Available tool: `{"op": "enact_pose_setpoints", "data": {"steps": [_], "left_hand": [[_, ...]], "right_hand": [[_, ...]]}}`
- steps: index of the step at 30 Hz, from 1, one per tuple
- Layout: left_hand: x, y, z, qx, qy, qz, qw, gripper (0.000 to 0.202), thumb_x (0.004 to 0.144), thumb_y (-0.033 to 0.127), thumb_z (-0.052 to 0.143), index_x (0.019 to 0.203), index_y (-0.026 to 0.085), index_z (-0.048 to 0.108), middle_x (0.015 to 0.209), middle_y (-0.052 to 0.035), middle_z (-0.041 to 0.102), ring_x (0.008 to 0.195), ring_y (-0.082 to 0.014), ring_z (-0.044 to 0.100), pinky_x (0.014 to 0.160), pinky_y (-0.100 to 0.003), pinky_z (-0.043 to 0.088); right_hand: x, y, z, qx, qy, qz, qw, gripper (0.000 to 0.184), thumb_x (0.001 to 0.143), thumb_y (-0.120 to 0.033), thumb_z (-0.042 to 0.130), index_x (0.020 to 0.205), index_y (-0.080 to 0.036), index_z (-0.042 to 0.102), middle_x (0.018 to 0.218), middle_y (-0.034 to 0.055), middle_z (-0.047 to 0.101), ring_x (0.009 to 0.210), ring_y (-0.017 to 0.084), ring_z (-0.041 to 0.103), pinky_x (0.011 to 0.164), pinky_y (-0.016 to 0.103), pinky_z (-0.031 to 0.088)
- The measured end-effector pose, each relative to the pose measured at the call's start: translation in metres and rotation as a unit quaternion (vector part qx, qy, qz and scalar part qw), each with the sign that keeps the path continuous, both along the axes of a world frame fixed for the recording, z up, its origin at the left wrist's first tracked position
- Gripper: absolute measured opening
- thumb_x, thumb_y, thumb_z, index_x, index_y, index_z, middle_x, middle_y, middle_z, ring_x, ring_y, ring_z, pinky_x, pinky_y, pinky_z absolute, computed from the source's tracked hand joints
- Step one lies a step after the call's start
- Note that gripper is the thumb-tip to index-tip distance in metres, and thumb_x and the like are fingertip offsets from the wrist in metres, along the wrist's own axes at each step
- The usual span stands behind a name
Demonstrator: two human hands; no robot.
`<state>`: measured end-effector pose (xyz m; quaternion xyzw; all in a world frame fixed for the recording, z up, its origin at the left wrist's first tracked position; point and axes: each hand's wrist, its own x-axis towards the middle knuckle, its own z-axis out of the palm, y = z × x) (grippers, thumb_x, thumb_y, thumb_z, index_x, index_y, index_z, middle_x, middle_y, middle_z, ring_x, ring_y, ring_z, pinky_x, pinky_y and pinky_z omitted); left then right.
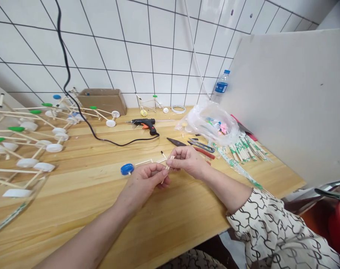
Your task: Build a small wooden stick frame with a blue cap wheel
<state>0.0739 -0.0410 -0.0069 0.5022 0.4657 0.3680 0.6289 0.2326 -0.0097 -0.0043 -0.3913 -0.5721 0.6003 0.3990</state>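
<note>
Nearest is the person's bare left forearm (102, 228), slanting over the wooden table (74, 213); at the left lie stick frames (43, 144) with white wheels (54, 148) and green caps (16, 129), a brown box (111, 101) on their far right; a blue cap (127, 169) lies just left of the left hand (144, 179), while farther off is a black glue gun (147, 122); the left hand holds small pale sticks (167, 167) pinched between thumb and fingers; the right hand (187, 161) grips the same small pale sticks, its thumb and fingers closed narrow on them; they sit between both hands, over the near middle of the table; to the right I see snips (202, 145), a clear plastic bag (198, 116) with small coloured bits (223, 129) inside, a bottle (221, 87) on the far side and green-printed packets (243, 149).
</note>
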Motion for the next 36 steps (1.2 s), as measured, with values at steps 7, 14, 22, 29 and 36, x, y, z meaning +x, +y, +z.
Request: {"op": "enact_pose_setpoints", "data": {"steps": [7, 14, 22, 29, 36], "left_hand": [[0.002, -0.005, 0.009, -0.023, 0.014, 0.002, 1.000, 0.015, 0.063, 0.029, 0.064, 0.059, 0.016, 0.059, 0.052, 0.0004, 0.061, 0.050, -0.0104, 0.051, 0.053, -0.023, 0.041], [0.002, -0.004, 0.006, 0.003, 0.034, -0.017, 0.999, 0.014, 0.067, 0.027, 0.061, 0.060, 0.016, 0.058, 0.052, 0.0003, 0.061, 0.049, -0.0101, 0.053, 0.054, -0.023, 0.043], [0.002, -0.002, 0.004, 0.020, 0.036, 0.022, 0.999, 0.011, 0.069, 0.024, 0.060, 0.062, 0.015, 0.059, 0.051, 0.0007, 0.061, 0.048, -0.0092, 0.053, 0.053, -0.022, 0.045], [0.001, -0.003, 0.001, 0.052, 0.028, 0.016, 0.998, 0.014, 0.069, 0.028, 0.061, 0.064, 0.015, 0.059, 0.053, 0.0000, 0.061, 0.049, -0.0093, 0.053, 0.053, -0.022, 0.045], [-0.002, 0.000, 0.000, 0.075, 0.017, 0.024, 0.997, 0.016, 0.068, 0.030, 0.062, 0.065, 0.014, 0.059, 0.054, -0.0006, 0.061, 0.049, -0.0099, 0.054, 0.053, -0.022, 0.045]], "right_hand": [[0.003, -0.002, 0.025, 0.098, -0.077, -0.090, 0.988, 0.028, 0.067, -0.041, 0.065, 0.057, -0.017, 0.057, 0.048, -0.0021, 0.054, 0.045, 0.008, 0.045, 0.045, 0.021, 0.034], [0.029, -0.008, 0.050, 0.173, -0.228, -0.252, 0.925, 0.028, 0.067, -0.040, 0.062, 0.052, -0.019, 0.050, 0.046, -0.0032, 0.046, 0.043, 0.009, 0.038, 0.043, 0.023, 0.028], [0.123, -0.015, 0.044, 0.074, -0.616, -0.328, 0.712, 0.020, 0.072, -0.034, 0.053, 0.060, -0.018, 0.057, 0.057, 0.0039, 0.061, 0.057, 0.018, 0.055, 0.048, 0.026, 0.033], [0.157, -0.015, 0.008, -0.016, -0.769, -0.280, 0.574, 0.031, 0.075, -0.042, 0.048, 0.079, -0.016, 0.065, 0.087, 0.0152, 0.068, 0.080, 0.029, 0.062, 0.054, 0.032, 0.036], [0.155, -0.013, 0.009, -0.028, -0.771, -0.287, 0.568, 0.030, 0.075, -0.032, 0.051, 0.088, -0.010, 0.067, 0.092, 0.0223, 0.067, 0.087, 0.030, 0.063, 0.061, 0.033, 0.042]]}}
